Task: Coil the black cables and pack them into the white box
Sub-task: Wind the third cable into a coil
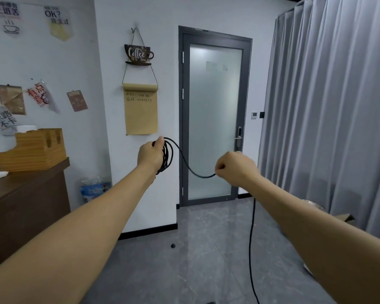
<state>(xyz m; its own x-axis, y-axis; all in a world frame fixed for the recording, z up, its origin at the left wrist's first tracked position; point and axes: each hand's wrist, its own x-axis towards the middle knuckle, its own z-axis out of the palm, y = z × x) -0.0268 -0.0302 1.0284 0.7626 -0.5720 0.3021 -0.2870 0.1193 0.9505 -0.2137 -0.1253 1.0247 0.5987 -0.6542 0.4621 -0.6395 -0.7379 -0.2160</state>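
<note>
My left hand [150,155] is raised at arm's length and grips several loops of a black cable [168,156] that hang down beside the palm. From the coil the cable sags in a curve across to my right hand [235,168], which pinches it between closed fingers. Below the right hand the loose part of the cable [251,238] drops to the floor and leaves the view at the bottom edge. No white box shows in the view.
A brown wooden counter [20,194] with a stepped wooden organiser [33,150] stands at the left. Straight ahead is a frosted glass door [213,119], with grey curtains [329,106] on the right. A small black object [173,245] lies on the grey tiled floor.
</note>
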